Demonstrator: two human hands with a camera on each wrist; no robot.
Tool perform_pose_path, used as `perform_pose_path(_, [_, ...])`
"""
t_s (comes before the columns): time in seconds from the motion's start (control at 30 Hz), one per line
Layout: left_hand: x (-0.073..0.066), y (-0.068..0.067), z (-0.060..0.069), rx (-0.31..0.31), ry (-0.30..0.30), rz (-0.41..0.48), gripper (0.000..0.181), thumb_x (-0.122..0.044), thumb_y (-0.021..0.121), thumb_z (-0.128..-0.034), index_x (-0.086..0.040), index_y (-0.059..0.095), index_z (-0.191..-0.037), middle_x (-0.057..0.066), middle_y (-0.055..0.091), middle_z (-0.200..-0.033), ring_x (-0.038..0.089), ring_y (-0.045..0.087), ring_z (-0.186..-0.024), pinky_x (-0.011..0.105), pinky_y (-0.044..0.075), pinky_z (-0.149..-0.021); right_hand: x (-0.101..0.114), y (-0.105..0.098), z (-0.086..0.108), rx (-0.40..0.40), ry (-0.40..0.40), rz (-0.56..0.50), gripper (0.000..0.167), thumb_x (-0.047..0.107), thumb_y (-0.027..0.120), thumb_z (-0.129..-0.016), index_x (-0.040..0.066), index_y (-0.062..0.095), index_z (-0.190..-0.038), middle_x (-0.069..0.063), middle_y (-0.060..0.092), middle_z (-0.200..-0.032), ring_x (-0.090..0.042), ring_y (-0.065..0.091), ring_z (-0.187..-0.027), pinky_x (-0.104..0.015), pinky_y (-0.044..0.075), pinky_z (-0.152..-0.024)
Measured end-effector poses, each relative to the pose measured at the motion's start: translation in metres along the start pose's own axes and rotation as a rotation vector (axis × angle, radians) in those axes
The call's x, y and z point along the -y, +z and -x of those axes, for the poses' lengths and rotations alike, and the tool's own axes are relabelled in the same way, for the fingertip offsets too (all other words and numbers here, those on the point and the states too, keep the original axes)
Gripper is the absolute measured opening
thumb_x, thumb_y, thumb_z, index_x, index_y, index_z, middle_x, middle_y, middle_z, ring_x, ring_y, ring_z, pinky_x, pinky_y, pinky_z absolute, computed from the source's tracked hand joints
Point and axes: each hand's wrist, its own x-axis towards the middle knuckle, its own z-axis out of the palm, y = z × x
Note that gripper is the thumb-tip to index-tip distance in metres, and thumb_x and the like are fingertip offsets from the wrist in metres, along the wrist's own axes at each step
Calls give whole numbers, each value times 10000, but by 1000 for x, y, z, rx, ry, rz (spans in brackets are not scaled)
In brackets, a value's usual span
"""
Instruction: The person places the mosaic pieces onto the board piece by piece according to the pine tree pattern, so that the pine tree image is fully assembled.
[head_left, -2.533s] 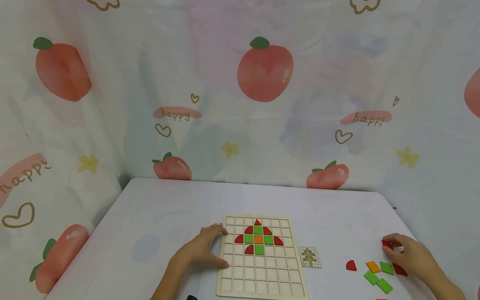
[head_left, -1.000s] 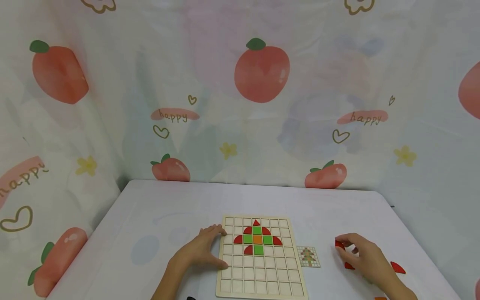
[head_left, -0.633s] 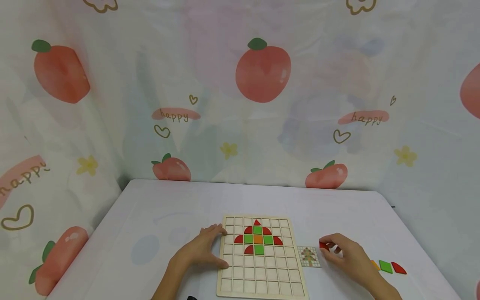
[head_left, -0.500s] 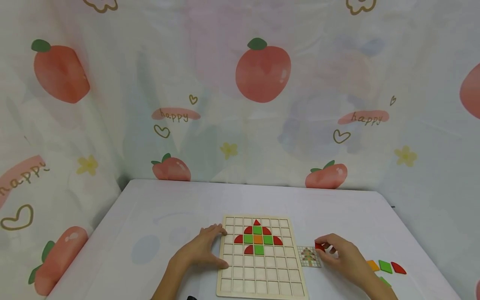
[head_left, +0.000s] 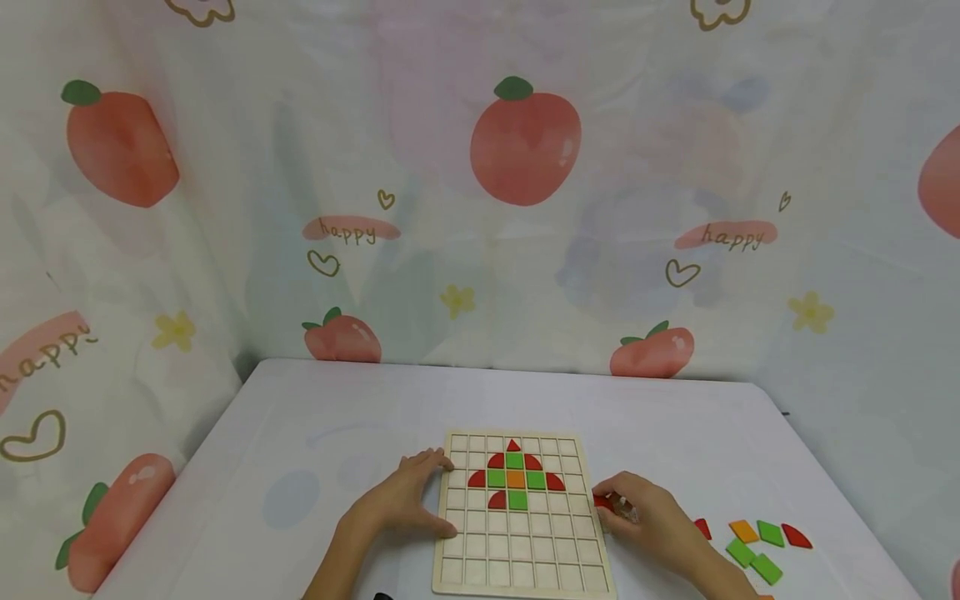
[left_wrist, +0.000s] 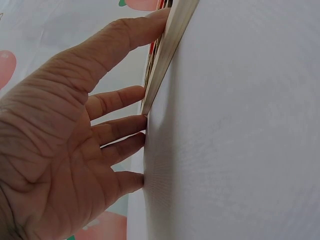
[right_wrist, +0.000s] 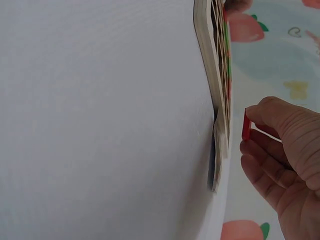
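Note:
In the head view a wooden grid board (head_left: 519,573) lies on the table, with red, green and orange pieces set in its upper cells. The left hand (head_left: 405,497) touches the board's left edge with thumb and fingers spread; the left wrist view shows the thumb (left_wrist: 145,30) against the board's side (left_wrist: 172,45). At the board's right edge the right hand (head_left: 652,521) pinches a red piece (head_left: 602,502) between thumb and fingers. The right wrist view shows that red piece (right_wrist: 246,125) edge-on, held above the table. The small pattern card is mostly hidden behind the right hand.
Loose pieces lie to the right: an orange one (head_left: 744,531), several green ones (head_left: 767,568), a red one (head_left: 797,536) and another red one (head_left: 702,528) partly behind the right forearm. A black object (head_left: 382,596) shows at the bottom edge. Printed curtains surround the table.
The right hand has moved left from the loose pieces to the board's right edge, carrying the red piece. It now covers the pattern card. The left hand has stayed in place.

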Motion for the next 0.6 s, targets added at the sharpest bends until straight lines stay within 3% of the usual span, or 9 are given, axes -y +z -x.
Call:
perform_pose_path(0.3, [-1,0,2,2,12,7,790,-371,961,-672,-138,560,-1312,239,406,-1577,426,304,-1506,629,171,-1245,15,12,-15,73,-27,-68,205,42,797,-859,156,688,-991,104,672,-961,-3,580,-799,-224,574,-667])
perform_pose_path(0.6, [-2,0,1,1,4,5,788,-365,962,-671,-142,559,-1310,230,410,-1578,420,306,-1507,630,167,-1245,28,22,-28,109,-93,-71,184,55,787,-878,171,663,-949,106,645,-929,-22,567,-813,-219,571,-665])
